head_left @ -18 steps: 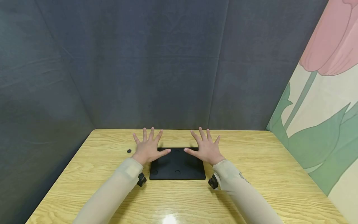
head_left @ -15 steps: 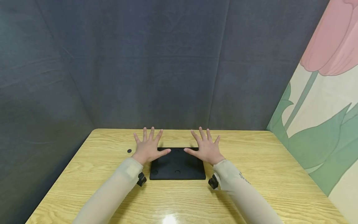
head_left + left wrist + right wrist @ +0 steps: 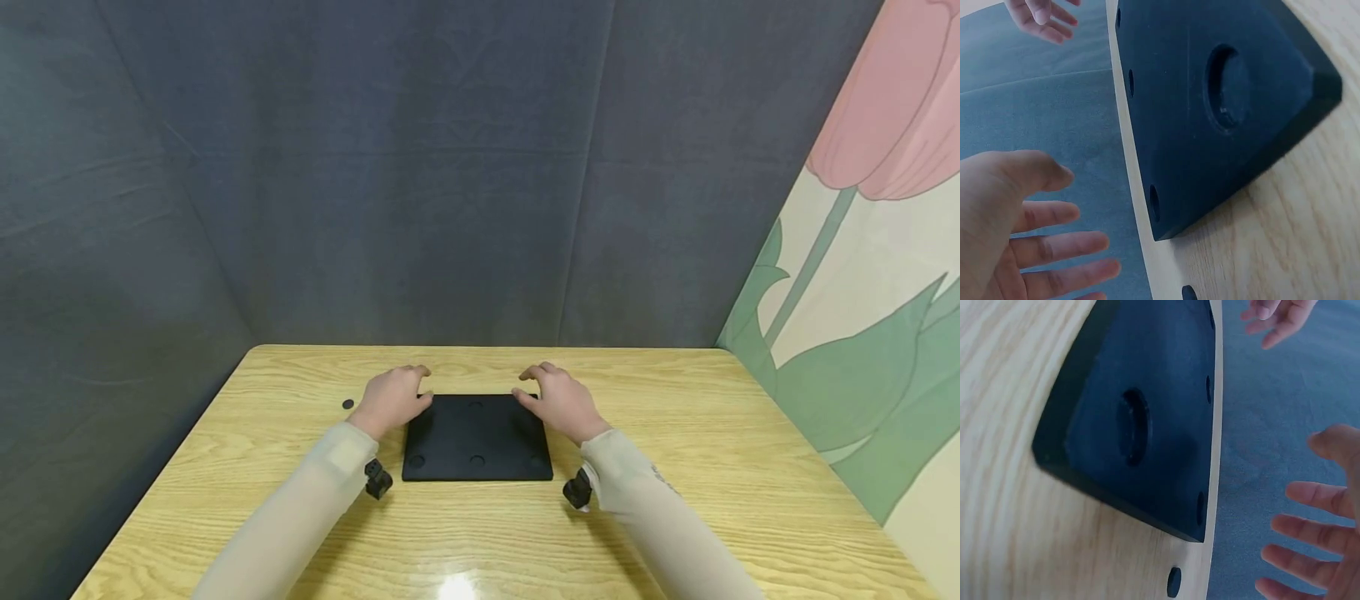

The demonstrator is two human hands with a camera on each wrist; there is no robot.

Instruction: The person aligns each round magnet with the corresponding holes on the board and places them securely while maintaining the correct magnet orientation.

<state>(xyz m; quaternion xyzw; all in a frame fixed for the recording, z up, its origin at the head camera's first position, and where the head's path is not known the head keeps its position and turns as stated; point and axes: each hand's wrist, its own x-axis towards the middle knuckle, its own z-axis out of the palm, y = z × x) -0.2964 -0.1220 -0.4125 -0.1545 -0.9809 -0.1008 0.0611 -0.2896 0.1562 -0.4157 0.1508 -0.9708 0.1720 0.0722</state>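
A black rectangular board (image 3: 480, 433) with several round recesses lies flat on the wooden table. Over its left rear corner hovers my left hand (image 3: 390, 402), fingers bent forward and holding nothing. My right hand (image 3: 564, 405) mirrors it above the right rear corner, also without anything in its grasp. In the left wrist view, loosely spread fingers (image 3: 1060, 249) show beside the board. Relaxed, separated fingers (image 3: 1307, 532) appear likewise in the right wrist view. A small black disc (image 3: 348, 404) lies left of my left hand. Another black disc (image 3: 1174, 582) sits near the board's right side.
The pale wooden table (image 3: 225, 500) has rounded rear corners. A dark grey-blue curtain (image 3: 420, 183) hangs behind it and along the left. To the right stands a panel with a painted tulip (image 3: 862, 108). Small black cameras are strapped at both wrists.
Both hands had widely spread, straight fingers. Now the fingers are bent and drawn closer together, and the thumbs have moved outward from the board's middle. The board has stayed in place.
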